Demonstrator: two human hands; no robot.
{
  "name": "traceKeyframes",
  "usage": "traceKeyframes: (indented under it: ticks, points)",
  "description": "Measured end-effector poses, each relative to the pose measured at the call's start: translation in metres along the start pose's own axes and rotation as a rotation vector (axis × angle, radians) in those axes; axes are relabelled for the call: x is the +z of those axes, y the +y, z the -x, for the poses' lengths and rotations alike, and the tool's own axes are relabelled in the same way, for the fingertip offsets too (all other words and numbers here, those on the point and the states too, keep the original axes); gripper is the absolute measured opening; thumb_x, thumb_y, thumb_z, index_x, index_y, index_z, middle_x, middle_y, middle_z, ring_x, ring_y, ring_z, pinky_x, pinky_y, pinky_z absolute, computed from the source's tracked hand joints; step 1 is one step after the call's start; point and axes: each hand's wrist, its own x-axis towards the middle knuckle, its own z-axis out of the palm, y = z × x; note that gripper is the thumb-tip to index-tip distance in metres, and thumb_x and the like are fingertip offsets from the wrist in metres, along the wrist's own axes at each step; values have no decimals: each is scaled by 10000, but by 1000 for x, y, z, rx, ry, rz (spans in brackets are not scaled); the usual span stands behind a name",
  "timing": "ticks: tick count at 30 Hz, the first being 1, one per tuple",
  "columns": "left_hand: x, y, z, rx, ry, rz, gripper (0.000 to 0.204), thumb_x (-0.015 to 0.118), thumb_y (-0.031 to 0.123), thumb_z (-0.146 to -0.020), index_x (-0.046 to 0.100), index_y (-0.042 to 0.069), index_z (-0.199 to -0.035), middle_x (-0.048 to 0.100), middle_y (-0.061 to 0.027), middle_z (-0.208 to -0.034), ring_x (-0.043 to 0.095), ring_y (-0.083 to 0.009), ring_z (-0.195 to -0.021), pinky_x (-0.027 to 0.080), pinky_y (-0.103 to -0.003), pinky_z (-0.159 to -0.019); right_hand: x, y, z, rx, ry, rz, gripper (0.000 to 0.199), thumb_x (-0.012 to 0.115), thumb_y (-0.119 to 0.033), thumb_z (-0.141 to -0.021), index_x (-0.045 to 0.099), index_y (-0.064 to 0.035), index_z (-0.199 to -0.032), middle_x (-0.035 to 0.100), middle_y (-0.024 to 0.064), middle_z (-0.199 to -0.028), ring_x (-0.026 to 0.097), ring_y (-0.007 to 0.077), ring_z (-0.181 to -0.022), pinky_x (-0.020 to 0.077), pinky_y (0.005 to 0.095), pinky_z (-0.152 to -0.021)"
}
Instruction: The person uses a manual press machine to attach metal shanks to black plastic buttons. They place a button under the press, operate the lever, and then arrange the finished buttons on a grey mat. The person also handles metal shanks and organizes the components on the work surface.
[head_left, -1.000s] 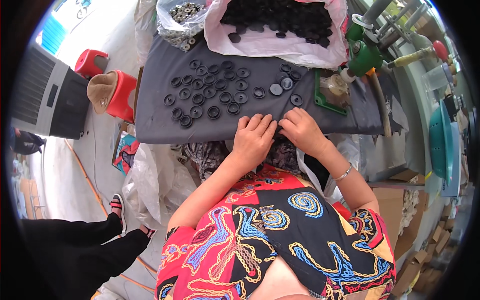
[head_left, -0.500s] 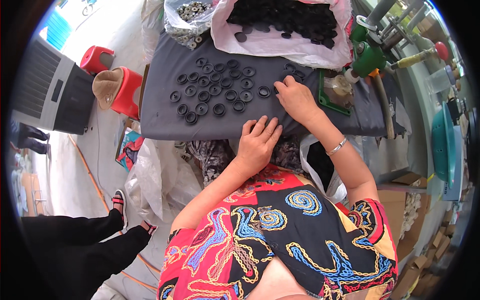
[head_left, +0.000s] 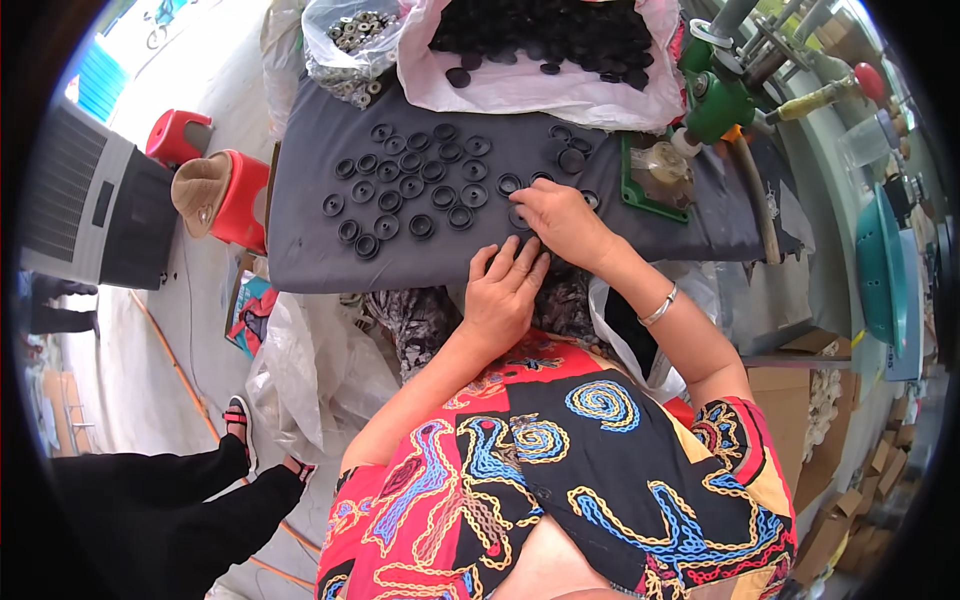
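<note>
Right hand (head_left: pixel 560 222) fingers pressed narrow onto small black round rubber rings (head_left: pixel 410 190) on grey-clothed desk (head_left: pixel 300 250), left hand (head_left: pixel 500 290) flat, empty; rings likely light, flexible—pinch by rim.

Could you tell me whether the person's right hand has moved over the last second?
Yes. The right hand has moved away from the left hand, toward the green press.

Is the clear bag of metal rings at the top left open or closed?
Open. The bag's mouth gapes toward the grey mat, and rings spill out at its edge.
</note>
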Motion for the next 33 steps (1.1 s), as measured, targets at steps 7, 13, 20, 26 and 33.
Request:
traceKeyframes:
  ticks: [7,13,20,26,33]
  points:
    - [-7,-1,-4,-4,-35,33,389,633,47,-730,663,58,-1117,628,-116,-1224,572,-302,-1128,392,-457,-960,-29,12,-34,12,170,599,134,678,-153,-776,641,-73,-878,599,117,-900,585,302,-913,487,397,-766]
    - [-9,0,-4,11,-39,34,409,641,36,-722,656,53,-1130,630,-123,-1229,575,-305,-1127,405,-461,-941,-23,41,-46,42,70,760,77,622,-104,-774,618,-81,-847,612,117,-866,624,277,-856,501,396,-740]
    - [-8,-4,-5,-6,-34,37,431,638,33,-707,645,44,-1137,625,-128,-1223,573,-315,-1118,403,-466,-936,-31,39,-48,-42,53,550,190,723,-101,-708,603,-67,-851,602,113,-886,625,319,-819,509,420,-724]
    - [-12,4,-2,6,-40,54,418,634,38,-703,657,52,-1120,630,-121,-1209,574,-308,-1111,400,-460,-946,-26,31,-48,-104,95,324,90,653,-129,-751,597,-60,-758,553,107,-784,616,310,-783,505,449,-666]
    - [-12,0,-6,-7,-48,46,425,638,32,-713,650,60,-1137,635,-123,-1208,580,-312,-1108,401,-457,-943,-5,31,-48,-280,61,374,134,689,-117,-779,686,-82,-908,653,55,-859,620,252,-852,460,387,-772]
